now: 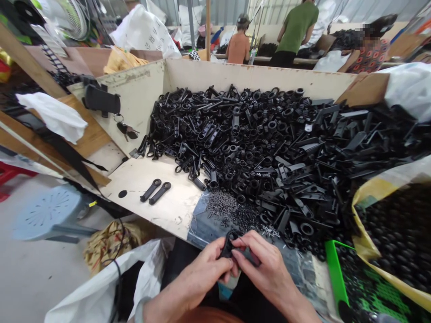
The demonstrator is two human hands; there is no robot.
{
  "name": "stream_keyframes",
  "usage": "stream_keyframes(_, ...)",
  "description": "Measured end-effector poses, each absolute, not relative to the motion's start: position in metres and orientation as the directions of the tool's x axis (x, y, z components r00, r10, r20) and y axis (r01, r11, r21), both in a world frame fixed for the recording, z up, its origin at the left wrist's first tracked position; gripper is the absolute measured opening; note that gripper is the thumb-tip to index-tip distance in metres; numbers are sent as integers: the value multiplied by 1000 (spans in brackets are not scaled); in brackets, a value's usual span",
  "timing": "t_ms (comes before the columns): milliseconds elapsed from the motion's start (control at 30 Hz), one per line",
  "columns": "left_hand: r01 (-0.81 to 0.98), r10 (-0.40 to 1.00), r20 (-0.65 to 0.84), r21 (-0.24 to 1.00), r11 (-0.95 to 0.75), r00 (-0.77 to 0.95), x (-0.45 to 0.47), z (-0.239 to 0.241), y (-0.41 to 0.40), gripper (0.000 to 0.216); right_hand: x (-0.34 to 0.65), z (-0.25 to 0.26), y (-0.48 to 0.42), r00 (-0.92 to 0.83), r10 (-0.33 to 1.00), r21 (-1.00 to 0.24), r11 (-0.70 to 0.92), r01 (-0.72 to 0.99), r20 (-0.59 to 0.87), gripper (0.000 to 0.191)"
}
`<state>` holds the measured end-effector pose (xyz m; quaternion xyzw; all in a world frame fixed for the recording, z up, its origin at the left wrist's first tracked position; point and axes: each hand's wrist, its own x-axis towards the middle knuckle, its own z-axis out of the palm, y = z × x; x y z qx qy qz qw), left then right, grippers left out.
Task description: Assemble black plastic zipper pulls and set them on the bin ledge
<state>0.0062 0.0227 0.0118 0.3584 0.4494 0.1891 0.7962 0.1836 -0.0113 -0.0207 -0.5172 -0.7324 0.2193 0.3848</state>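
Note:
Close to the front edge of the bench, my left hand [209,265] is closed around a black plastic part [229,242] with a rounded ring end. My right hand [266,262] meets it from the other side, thumb and forefinger pinched at the same part. Whether a small piece sits between those fingertips I cannot make out. Just beyond my hands lie a heap of tiny metal pieces [222,206] and a few small silver pins [270,231]. Two similar black ring-ended parts [160,192] rest side by side on the pale board to the left.
A large pile of black plastic parts [232,130] fills the walled bench. On the right stand a green basket [336,269] and a yellow-edged sack [362,237] of round black pieces. A blue stool [50,208] is at left. Several people work at the back.

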Motion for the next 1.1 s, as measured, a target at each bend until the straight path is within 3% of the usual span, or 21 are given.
stream_keyframes(233,81,658,-511,819,568,553,3,2,23,14,177,-19,-15,-159,934,-737,350,578,319,24)
stream_keyframes(467,216,671,-464,880,423,578,-7,-22,19,29,165,-28,-23,-109,932,-739,343,580,347,20)
stream_keyframes(700,350,740,-371,916,195,560,-10,-18,21,27,171,-22,-23,-206,950,-731,312,607,234,23)
stream_keyframes(833,345,741,-367,919,193,562,-11,-16,22,29,184,-5,-23,-191,969,-770,242,591,158,23)
stream_keyframes(933,321,716,-397,914,250,574,-12,-19,24,31,189,-1,-29,-152,974,-700,228,677,170,27)
stream_keyframes(1100,296,706,-422,906,303,569,-12,-24,25,33,180,-19,-39,-283,956,-487,282,827,72,27)
